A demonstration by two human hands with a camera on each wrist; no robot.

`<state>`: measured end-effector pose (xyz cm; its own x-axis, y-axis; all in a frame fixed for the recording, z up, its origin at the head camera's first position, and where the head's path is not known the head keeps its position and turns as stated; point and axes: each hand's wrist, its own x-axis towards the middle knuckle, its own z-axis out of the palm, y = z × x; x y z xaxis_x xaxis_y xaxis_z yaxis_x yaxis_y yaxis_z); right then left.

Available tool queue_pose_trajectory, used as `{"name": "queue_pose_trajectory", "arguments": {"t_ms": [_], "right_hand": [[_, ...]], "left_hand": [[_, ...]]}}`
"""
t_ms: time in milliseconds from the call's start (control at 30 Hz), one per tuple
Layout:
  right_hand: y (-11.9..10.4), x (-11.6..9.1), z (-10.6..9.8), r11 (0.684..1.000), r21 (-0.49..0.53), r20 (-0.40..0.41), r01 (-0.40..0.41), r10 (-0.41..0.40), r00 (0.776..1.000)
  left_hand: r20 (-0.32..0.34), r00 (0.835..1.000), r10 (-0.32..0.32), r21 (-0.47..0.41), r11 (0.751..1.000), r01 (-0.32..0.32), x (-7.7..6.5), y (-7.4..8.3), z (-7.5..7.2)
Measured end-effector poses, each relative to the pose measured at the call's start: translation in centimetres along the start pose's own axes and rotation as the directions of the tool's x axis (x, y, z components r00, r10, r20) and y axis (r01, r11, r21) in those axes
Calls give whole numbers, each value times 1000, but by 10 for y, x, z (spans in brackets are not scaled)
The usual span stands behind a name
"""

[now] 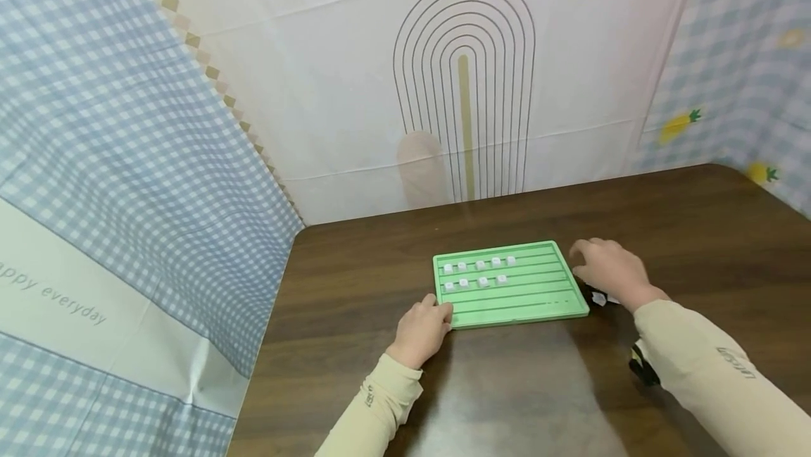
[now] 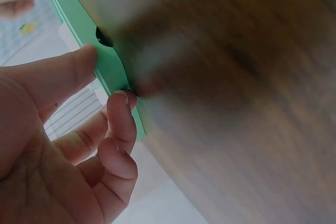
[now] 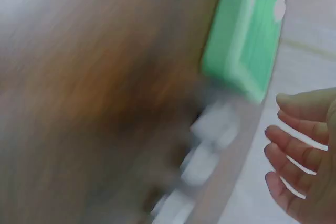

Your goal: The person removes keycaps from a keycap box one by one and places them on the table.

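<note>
Dark wood bench (image 1: 355, 260); its far edge runs along a pale hanging (image 1: 329, 91) printed with nested arches. Blue-and-white checked cloth (image 1: 190, 112) beside the bench's left edge.

Green board (image 1: 532, 291) lies flat on the bench, short of the far edge, well in from the left edge. Grooved lengthwise. Two rows of white cubes near its far side, both starting from its left end: a far row of five (image 1: 480, 265), then a row of four (image 1: 483, 282). Near grooves carry none.

Left hand (image 1: 421, 332) at the board's near left corner, thumb and bent fingers pinching its edge; the left wrist view shows the thumb against the green side wall.

Right hand (image 1: 610, 268) raised just beside the board's right edge, apart from it; fingers loosely bent and spread, thumb clear of them, nothing held. Loose white cubes (image 3: 202, 163) on the bench off the board's right end, blurred, partly hidden in the head view; count unclear.

Both forearms in pale yellow sleeves (image 1: 709, 365).
</note>
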<state>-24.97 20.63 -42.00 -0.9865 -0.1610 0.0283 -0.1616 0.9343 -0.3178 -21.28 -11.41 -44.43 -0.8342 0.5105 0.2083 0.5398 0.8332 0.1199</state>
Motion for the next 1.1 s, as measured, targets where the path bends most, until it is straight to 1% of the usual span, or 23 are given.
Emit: {"name": "queue_pose_trajectory", "arguments": {"t_ms": [100,233,333,433,533,667,800,867,933,967,1033,1100], "right_hand": [[-23,11,9,995,16,-21,96,-95,995],[-50,24,29,977,44,-16,209,-209,978],[-64,30,43,969,18,-4,246,-246,969],[-71,32,52,969,-30,6,244,-244,970],[-73,33,57,972,-53,1,230,-230,973],[-74,33,57,976,-50,-6,213,-213,977],[-78,35,56,968,-48,-16,248,-249,968],[-79,35,56,963,-51,-48,265,-267,962],[-75,34,54,962,-52,-101,269,-273,957],[-72,33,51,962,-51,-128,267,-272,954],[-62,28,40,971,-39,-157,236,-239,958],[-47,22,24,982,-30,-153,188,-190,970]], "left_hand": [[7,1000,-8,5,1000,8,-1,0,-1],[20,1000,-10,3,1000,10,-1,3,-1],[22,1000,-7,3,1000,6,1,5,0],[20,1000,-3,4,1000,3,1,6,2],[13,1000,-2,11,1000,2,2,7,3],[4,1000,7,18,1000,-7,2,6,3],[9,1000,1,25,1000,-1,1,2,1],[10,1000,-4,31,1000,3,1,1,0],[7,1000,0,39,999,0,1,1,1],[5,1000,5,44,999,-5,1,1,1],[2,1000,12,53,999,-12,1,1,0],[2,1000,13,60,998,-13,1,1,-1]]}}
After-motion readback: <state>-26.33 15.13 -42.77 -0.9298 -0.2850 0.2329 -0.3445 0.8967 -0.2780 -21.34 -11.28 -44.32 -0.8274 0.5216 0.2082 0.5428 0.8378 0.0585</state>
